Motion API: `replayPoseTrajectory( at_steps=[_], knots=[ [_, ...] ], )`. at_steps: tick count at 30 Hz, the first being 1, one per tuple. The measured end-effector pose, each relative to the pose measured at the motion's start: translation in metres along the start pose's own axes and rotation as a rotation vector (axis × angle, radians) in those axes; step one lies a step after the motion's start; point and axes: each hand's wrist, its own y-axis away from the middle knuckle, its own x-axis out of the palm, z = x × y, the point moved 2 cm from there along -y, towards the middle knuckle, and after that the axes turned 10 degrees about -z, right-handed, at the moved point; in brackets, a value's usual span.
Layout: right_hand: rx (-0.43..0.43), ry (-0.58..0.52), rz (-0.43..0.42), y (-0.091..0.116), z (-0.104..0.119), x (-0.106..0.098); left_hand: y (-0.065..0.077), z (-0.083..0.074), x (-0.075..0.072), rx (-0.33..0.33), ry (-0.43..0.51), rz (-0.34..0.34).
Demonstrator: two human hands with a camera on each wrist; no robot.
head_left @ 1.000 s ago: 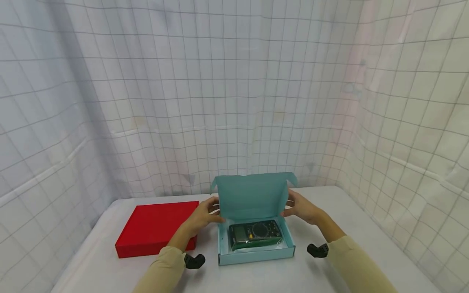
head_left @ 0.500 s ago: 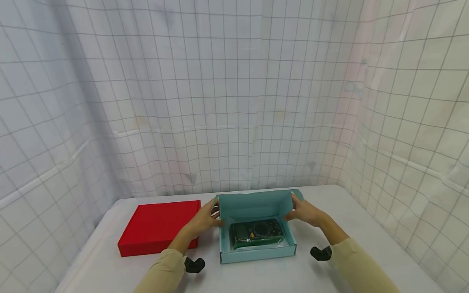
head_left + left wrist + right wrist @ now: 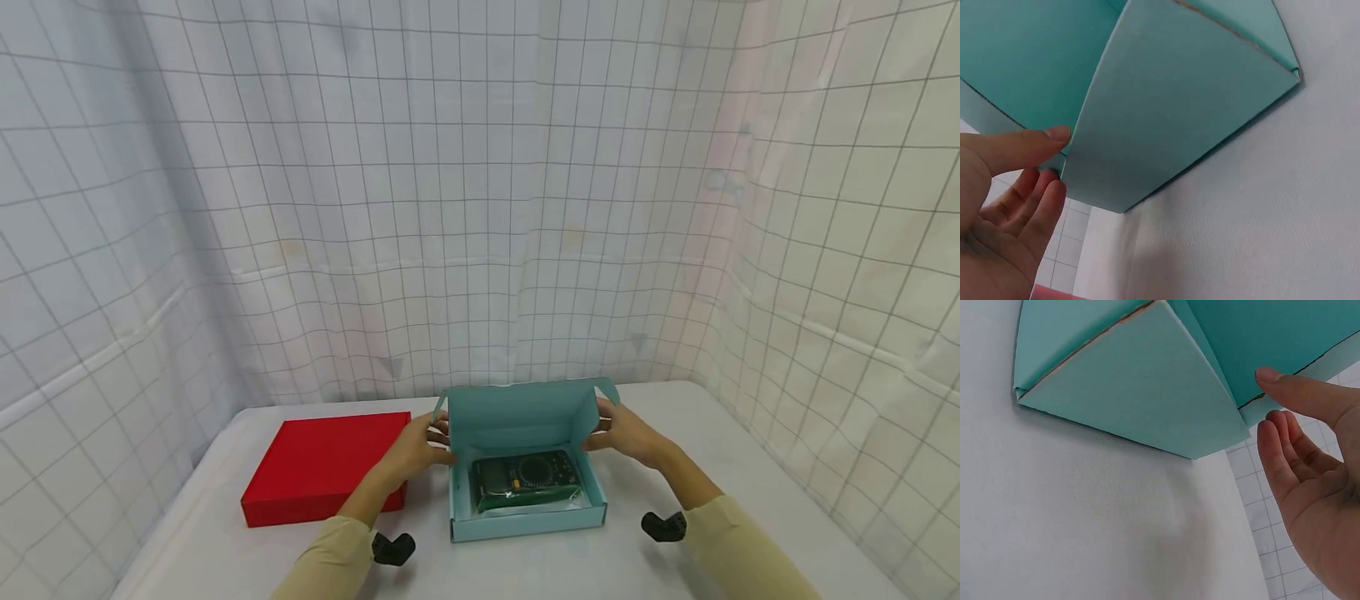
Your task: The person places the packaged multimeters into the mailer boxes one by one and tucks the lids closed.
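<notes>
A light-teal cardboard mailer box sits on the white table with its lid raised at the back and leaning forward. Inside lies a dark multimeter with a round dial, in clear plastic wrapping. My left hand pinches the lid's left side near the hinge; in the left wrist view its thumb is in front and the fingers curl behind. On the other side my right hand pinches the lid's edge the same way, thumb against the inner face.
A closed red box lies to the left, partly behind my left forearm. White gridded curtains hang around the table at the back and sides. Black camera mounts jut from both wrists.
The lid has tipped forward from a more upright stance, then lifted back slightly. Both hands have moved with it only a little, while box and multimeter stay nearly in place.
</notes>
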Motion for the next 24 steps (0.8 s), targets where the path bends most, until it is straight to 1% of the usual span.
replayPoseTrajectory(
  at_steps=[3, 6, 8, 11, 14, 19, 24],
  knots=[
    [-0.016, 0.003, 0.025, 0.002, 0.001, -0.005, 0.001, 0.002, -0.004, -0.025, 0.028, 0.024],
    [-0.003, 0.008, 0.037, 0.004, 0.002, -0.012, 0.003, 0.004, -0.011, -0.056, 0.077, 0.053],
    [0.006, -0.025, 0.053, 0.005, 0.003, -0.015, 0.005, 0.005, -0.016, -0.074, 0.092, 0.067],
    [0.014, -0.132, 0.092, 0.007, 0.006, -0.018, 0.007, 0.005, -0.022, -0.081, 0.073, 0.065],
    [0.016, -0.21, 0.115, 0.006, 0.011, -0.018, 0.009, 0.006, -0.024, -0.094, 0.054, 0.048],
    [0.027, -0.237, 0.117, 0.007, 0.011, -0.017, 0.012, 0.006, -0.021, -0.11, 0.044, 0.007],
    [0.025, -0.275, 0.121, 0.009, 0.009, -0.016, 0.011, 0.006, -0.021, -0.122, 0.056, 0.011]
  ],
)
